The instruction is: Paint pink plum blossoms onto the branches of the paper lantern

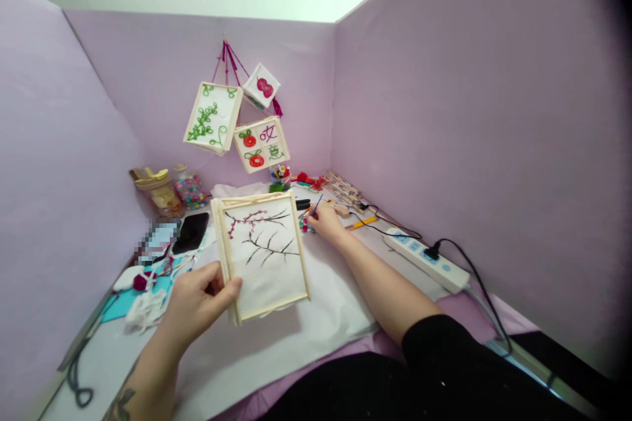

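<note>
My left hand [202, 299] grips the lower left edge of a wooden-framed box panel [269, 282], thumb on its white face. Painted on the panel are dark branches, the upper one dotted with pink blossoms. Farther off, my right hand [323, 220] pinches a thin blue paintbrush [316, 205] at the paints. Small coloured paint pots [305, 226] sit just beside and below those fingers, partly hidden by the panel and hand. Whether the brush tip touches the paint cannot be made out.
Several decorated frames [213, 116] hang on the back partition. Jars [190, 189], a black phone [191, 232] and yarn [144, 280] lie left. A power strip [427, 259] with cables, a yellow cutter [363, 223] and patterned sticks [342, 188] occupy the right side.
</note>
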